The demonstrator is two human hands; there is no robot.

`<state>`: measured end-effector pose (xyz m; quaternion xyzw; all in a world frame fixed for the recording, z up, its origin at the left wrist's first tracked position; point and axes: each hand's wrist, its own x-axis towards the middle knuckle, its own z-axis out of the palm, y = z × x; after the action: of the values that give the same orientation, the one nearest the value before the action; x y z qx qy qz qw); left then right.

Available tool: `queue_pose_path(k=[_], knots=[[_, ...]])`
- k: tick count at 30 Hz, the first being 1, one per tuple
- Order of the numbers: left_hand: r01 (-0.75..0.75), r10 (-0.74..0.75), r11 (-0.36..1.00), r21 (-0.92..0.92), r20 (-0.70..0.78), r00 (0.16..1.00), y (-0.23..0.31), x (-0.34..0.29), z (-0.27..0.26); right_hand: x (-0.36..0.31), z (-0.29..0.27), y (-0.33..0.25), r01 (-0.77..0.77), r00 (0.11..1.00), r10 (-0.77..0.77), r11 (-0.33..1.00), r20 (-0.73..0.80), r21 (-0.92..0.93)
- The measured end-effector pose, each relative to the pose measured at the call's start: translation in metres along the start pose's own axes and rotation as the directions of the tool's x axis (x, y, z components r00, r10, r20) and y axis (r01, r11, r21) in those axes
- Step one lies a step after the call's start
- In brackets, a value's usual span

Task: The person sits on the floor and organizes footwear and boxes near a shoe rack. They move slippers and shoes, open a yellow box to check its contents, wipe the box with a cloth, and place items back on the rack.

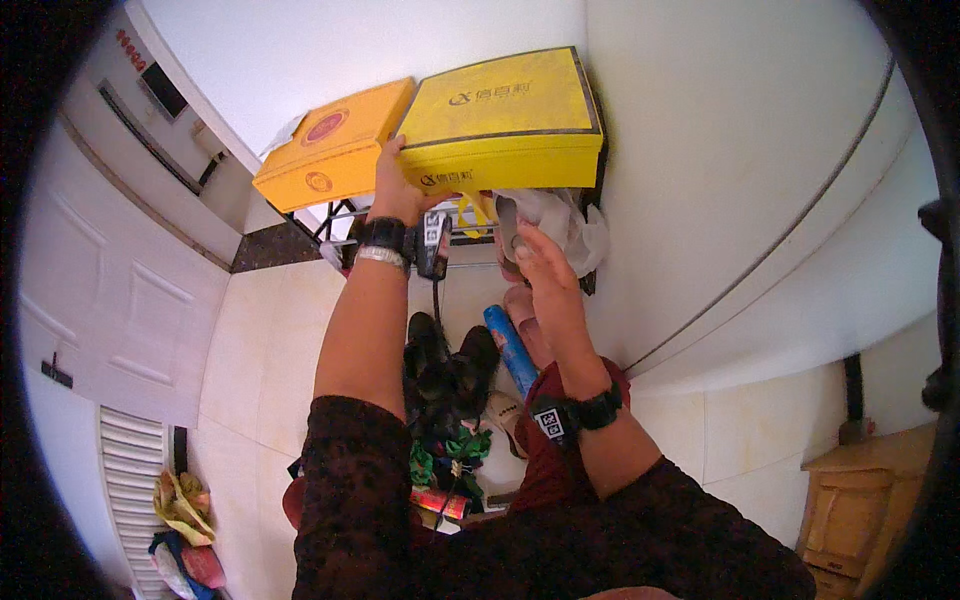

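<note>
The yellow box (497, 108) appears to rest atop the rack (466, 240), its near left corner gripped by the left hand (396, 192); the right hand (552, 268), fingers loosely extended, hovers by a plastic bag (580, 228) (touching or not, I can't tell). Partway, I'd judge: box up, grip unreleased. Orange box (340, 140) and white panel (730, 180) hem its sides; the front has room.

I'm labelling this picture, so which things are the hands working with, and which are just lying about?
With the hands:
- yellow box, left hand gripping its corner
- clear plastic bag, beside the open right hand; contact unclear

Lying about:
- orange box
- black shoes
- blue cylinder
- wooden cabinet
</note>
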<state>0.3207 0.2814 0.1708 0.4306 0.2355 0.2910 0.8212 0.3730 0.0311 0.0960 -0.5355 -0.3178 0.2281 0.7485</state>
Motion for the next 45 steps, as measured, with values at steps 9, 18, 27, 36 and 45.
queue_pose_path(k=[9,18,27,36,45], knots=[[-0.468,0.382,0.778,0.420,0.275,0.882,-0.016,-0.040,-0.003,0.020,-0.003,-0.023,0.141,0.943,-0.248,0.901,-0.220,-0.410],[-0.099,0.128,0.979,0.181,-0.158,0.979,-0.006,-0.055,-0.018,0.140,-0.007,-0.008,0.218,0.714,-0.633,0.606,-0.298,-0.765],[-0.527,0.664,0.585,0.617,0.010,0.748,-0.063,-0.033,-0.028,0.158,-0.008,0.011,0.244,0.614,-0.752,0.469,-0.239,-0.849],[-0.145,0.152,0.985,-0.089,0.069,0.986,-0.022,-0.022,-0.041,0.133,0.005,0.000,0.267,0.732,-0.541,0.787,-0.415,-0.556],[-0.390,0.607,0.697,0.601,-0.205,0.768,-0.073,0.017,-0.058,0.146,-0.009,0.010,0.324,0.761,-0.596,0.689,-0.254,-0.648]])
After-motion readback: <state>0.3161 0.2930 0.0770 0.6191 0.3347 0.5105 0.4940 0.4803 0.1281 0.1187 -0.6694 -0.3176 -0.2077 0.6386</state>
